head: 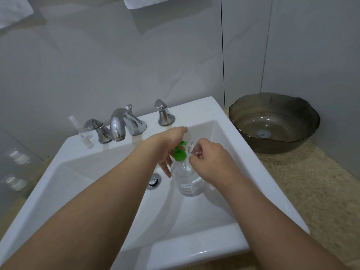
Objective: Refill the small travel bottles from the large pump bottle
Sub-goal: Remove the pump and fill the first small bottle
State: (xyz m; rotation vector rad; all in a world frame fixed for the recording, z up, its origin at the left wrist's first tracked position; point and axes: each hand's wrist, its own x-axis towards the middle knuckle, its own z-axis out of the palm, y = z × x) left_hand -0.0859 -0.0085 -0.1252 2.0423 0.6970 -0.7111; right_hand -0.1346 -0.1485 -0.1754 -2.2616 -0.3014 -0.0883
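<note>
A clear large pump bottle with a green pump head stands inside the white sink. My left hand lies over the pump head, fingers reaching down around it. My right hand pinches a small clear travel bottle, tilted with its mouth at the green spout. A small clear pump part stands on the sink ledge at the left.
A chrome faucet with two handles sits on the sink's back ledge. The drain lies left of the bottle. A dark glass bowl stands on the speckled counter at right. Blurred small clear containers sit at far left.
</note>
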